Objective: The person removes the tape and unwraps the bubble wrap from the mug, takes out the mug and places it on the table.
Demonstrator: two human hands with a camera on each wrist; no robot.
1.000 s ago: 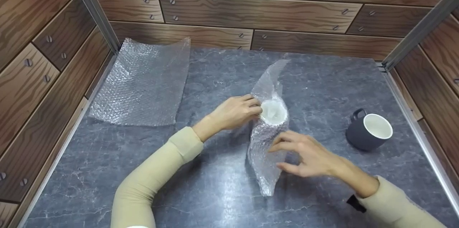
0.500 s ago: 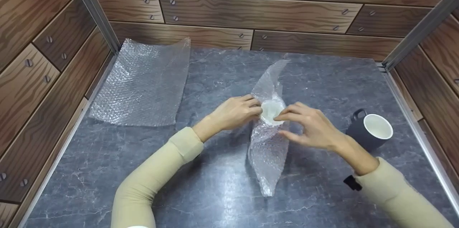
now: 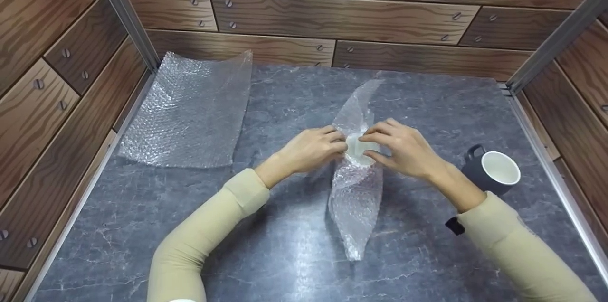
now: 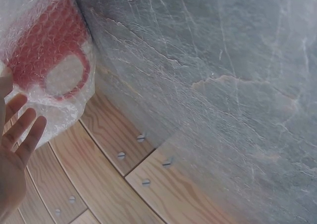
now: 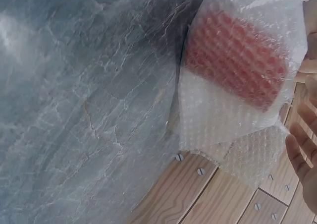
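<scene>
A red mug point(image 4: 47, 48) stands upright in bubble wrap point(image 3: 356, 197), which fans out into a long tail on the near side and another on the far side. Through the film its handle shows in the left wrist view. From the head, only its pale opening is visible. My left hand point(image 3: 316, 147) pinches the wrap at the left of the rim, its other fingers loose. Over the right side of the opening is my right hand point(image 3: 403, 147), thumb and fingers apart, nothing seen gripped. The fingertips' exact contact with the rim cannot be told.
A dark blue mug point(image 3: 479, 176) with a white inside stands at the right, partly behind my right forearm. Another sheet of bubble wrap point(image 3: 190, 112) lies flat at the back left. Wood-patterned walls point(image 3: 304, 12) enclose the grey marbled table point(image 3: 266, 264).
My right hand has moved up and away from the near tail of the wrap to the mug's opening. The left hand stays at the rim.
</scene>
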